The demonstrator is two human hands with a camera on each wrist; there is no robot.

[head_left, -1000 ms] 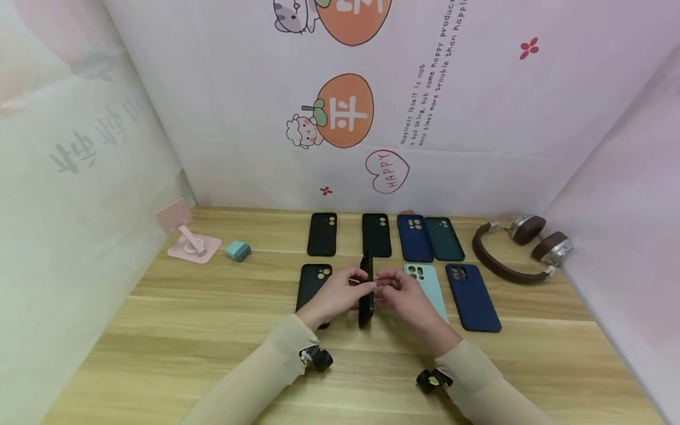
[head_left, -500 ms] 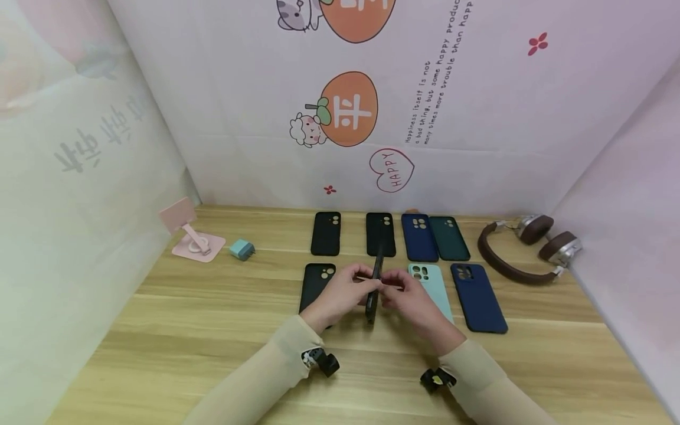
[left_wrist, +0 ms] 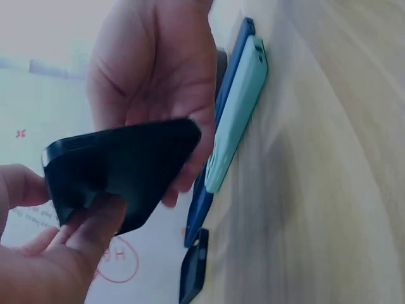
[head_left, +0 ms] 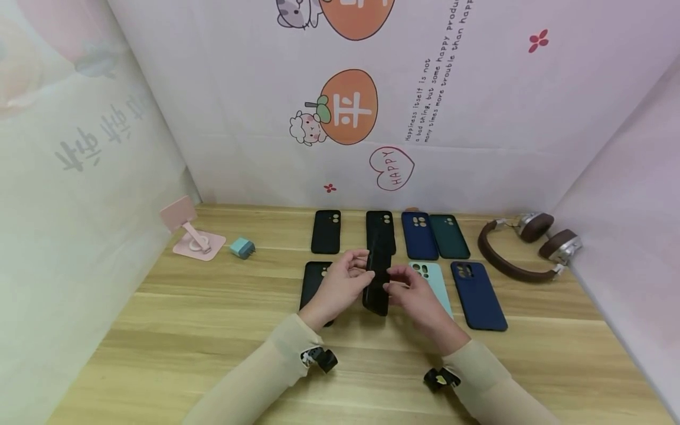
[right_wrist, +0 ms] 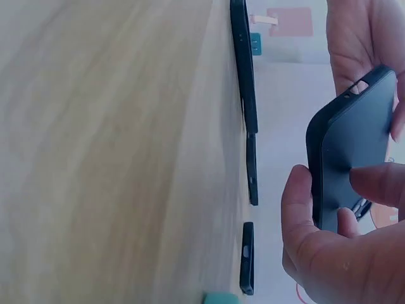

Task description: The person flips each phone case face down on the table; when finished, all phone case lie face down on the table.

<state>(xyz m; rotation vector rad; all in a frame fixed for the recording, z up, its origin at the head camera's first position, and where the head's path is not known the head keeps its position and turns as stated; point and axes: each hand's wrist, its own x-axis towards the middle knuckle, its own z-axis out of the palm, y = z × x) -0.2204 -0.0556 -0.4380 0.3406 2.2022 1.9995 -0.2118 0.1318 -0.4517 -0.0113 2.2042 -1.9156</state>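
Note:
A black phone case is up off the table between both hands, tilted, with one broad face turned toward the head camera. My left hand pinches its left edge; in the left wrist view its fingers lie against the case. From the other side my right hand grips the right edge, thumb and fingers on either side in the right wrist view. A port slot shows in the case's end there. Partly behind the left hand lies another black phone case; beside the right hand is a mint phone case.
Along the back lie two black cases, a navy case and a dark green case. Another navy case lies at right, near brown headphones. At left are a pink stand and a teal charger plug.
The held phone case, seen edge-on before, has turned so its broad face now shows. Both hands still hold it, and the right hand's fingers have spread slightly apart from the left's.

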